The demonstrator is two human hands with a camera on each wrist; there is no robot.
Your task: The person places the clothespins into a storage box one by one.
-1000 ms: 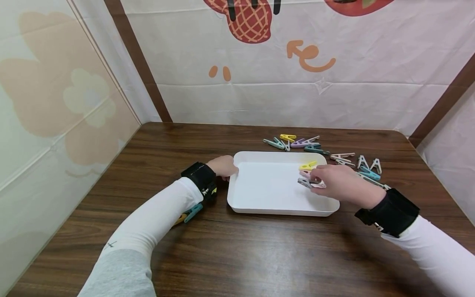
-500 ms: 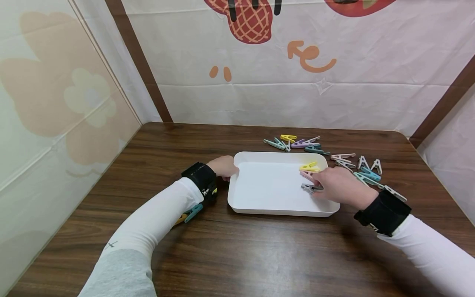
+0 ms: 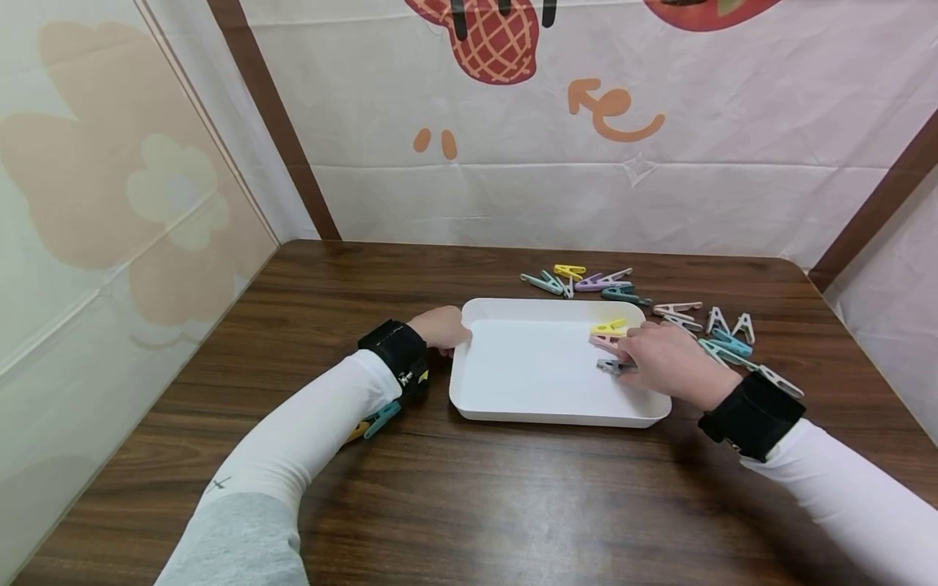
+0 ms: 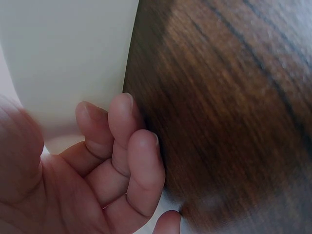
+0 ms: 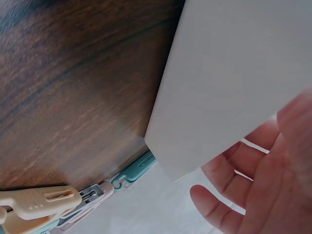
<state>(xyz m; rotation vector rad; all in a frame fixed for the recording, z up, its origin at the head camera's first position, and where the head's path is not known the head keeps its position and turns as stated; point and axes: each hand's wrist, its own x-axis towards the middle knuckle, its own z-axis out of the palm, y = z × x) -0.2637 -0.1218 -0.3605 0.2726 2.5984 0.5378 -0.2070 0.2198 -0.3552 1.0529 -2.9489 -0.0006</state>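
Note:
A white tray lies on the brown table. My left hand holds its left rim, thumb over the edge; in the left wrist view the fingers bend against the outer wall. Over the tray's right side, my right hand pinches a grey clothespin low above the tray floor. Just behind it, a pink clothespin and a yellow clothespin lie in a row. In the right wrist view, the tray wall hides the right fingertips and the grey clothespin.
Several clothespins lie behind the tray, including a yellow one and a dark teal one. More lie to its right, such as a blue one. Teal and orange clothespins show partly under the left forearm.
My right hand has lowered the grey clothespin and turned it level, shifting slightly back toward the pink one. The left hand and tray have stayed put.

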